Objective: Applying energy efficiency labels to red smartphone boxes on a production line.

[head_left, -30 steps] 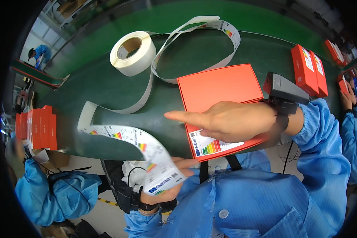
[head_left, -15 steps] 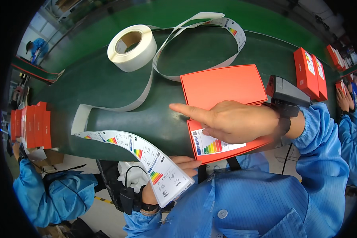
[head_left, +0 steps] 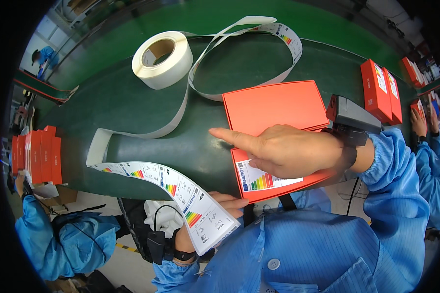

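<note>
My right hand (head_left: 291, 151) lies palm down over a red box (head_left: 278, 193), its index finger stretched out past the box's left side and its other fingers curled under, partly hidden. Beneath it a white energy label (head_left: 261, 180) with coloured bars sits on the box. My left hand (head_left: 228, 202) reaches in below, fingers outstretched and touching the box's near left corner; its thumb is hidden. Over that hand and wrist hangs the end of a printed label strip (head_left: 194, 212). The strip runs in loops to a white roll (head_left: 173, 68). A plain red box (head_left: 276, 105) lies just beyond the labelled one.
Two labelled red boxes (head_left: 376, 93) stand at the far right of the green belt (head_left: 142, 110). More red boxes (head_left: 44, 156) stand in a row at left. Co-workers in blue sit on both sides, a sleeve (head_left: 68, 239) showing at left and a hand (head_left: 418, 122) at right.
My hands, the boxes and the strip hold nearly the same places. At the far right, the co-worker's hands have shifted slightly.
</note>
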{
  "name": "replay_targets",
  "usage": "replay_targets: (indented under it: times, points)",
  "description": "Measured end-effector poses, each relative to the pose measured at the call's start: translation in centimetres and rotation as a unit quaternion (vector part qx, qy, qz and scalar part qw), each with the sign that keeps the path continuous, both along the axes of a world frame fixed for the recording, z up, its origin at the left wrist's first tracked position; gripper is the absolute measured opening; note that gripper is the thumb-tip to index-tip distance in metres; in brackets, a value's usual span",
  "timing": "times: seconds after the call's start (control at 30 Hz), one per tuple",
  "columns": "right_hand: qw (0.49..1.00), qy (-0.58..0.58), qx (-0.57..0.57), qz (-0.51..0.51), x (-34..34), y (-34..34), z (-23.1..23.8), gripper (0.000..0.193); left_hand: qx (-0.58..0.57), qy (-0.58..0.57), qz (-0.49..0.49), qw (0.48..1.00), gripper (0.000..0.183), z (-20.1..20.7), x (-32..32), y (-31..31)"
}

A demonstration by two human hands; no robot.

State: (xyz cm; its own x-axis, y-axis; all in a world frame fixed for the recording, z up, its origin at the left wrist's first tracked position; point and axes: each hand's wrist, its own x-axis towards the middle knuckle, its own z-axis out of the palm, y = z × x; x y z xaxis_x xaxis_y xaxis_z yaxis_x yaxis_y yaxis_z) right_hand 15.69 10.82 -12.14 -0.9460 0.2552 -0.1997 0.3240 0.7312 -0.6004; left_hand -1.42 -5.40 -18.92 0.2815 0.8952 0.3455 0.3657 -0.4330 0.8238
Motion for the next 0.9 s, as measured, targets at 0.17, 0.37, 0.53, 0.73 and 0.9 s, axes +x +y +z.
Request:
replay_targets:
  times: [0.17, 0.37, 0.53, 0.73, 0.9]
  points:
    - [1.0, 0.002, -0.001, -0.004, -0.1, -0.1, 0.0, 0.07, 0.004, -0.007, 0.004, 1.0, 0.016, -0.1, 0.1, 0.0]
    - [1.0, -0.002, 0.009, 0.0, -0.2, -0.2, 0.1, 0.075, 0.008, 0.014, 0.0, 1.0, 0.017, -0.2, -0.1, -0.2]
    - [0.998, -0.003, 0.06, 0.0, -0.3, -0.8, -0.4, 0.071, -0.049, 0.003, 0.011, 0.999, 0.015, -0.3, 0.0, -1.0]
    - [0.951, 0.045, 0.304, 0.003, 0.1, -3.0, -0.5, 0.06, -0.099, -0.041, 0.033, 0.994, 0.012, -0.2, 0.2, -1.2]
    - [0.886, 0.054, 0.456, -0.058, 1.4, -3.8, -1.3, 0.049, -0.081, 0.008, 0.012, 0.997, 0.01, 0.3, 0.2, -0.8]
